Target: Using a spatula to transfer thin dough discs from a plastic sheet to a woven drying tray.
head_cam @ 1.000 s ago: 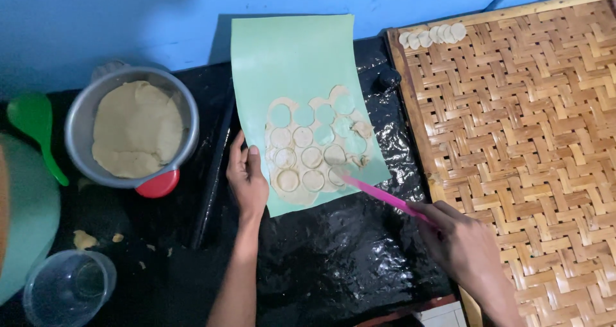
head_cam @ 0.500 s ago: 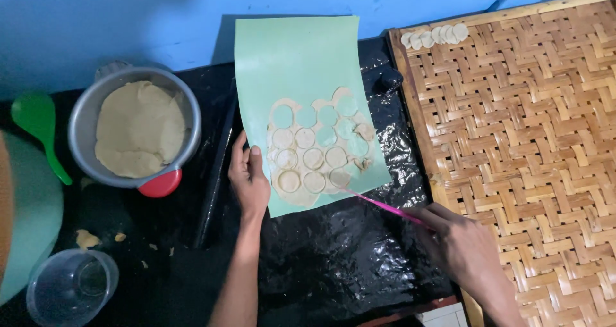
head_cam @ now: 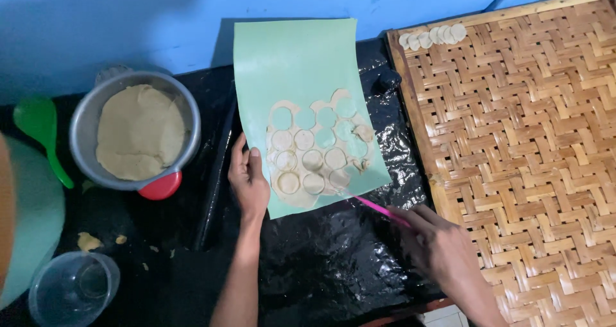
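Observation:
A light green mat (head_cam: 292, 64) lies on black plastic sheeting. On it is a thin sheet of rolled dough (head_cam: 314, 150) cut into several rounds, some lifted out and leaving holes. My left hand (head_cam: 249, 179) lies flat on the mat's left edge, fingers resting beside the dough. My right hand (head_cam: 443, 250) holds a thin pink tool (head_cam: 378, 208) whose tip touches the dough's lower right edge.
A woven bamboo tray (head_cam: 526, 147) fills the right side, with several cut dough rounds (head_cam: 433, 35) at its top left corner. A metal bowl of dough (head_cam: 135, 134) sits left, over a red lid (head_cam: 160, 187). A green spoon (head_cam: 42, 131), a clear cup (head_cam: 74, 288) and a dark rolling pin (head_cam: 215, 173) are nearby.
My right hand has drawn back toward the lower right, and the pink tool's tip has slid from inside the dough to its lower right edge. My left hand stays put.

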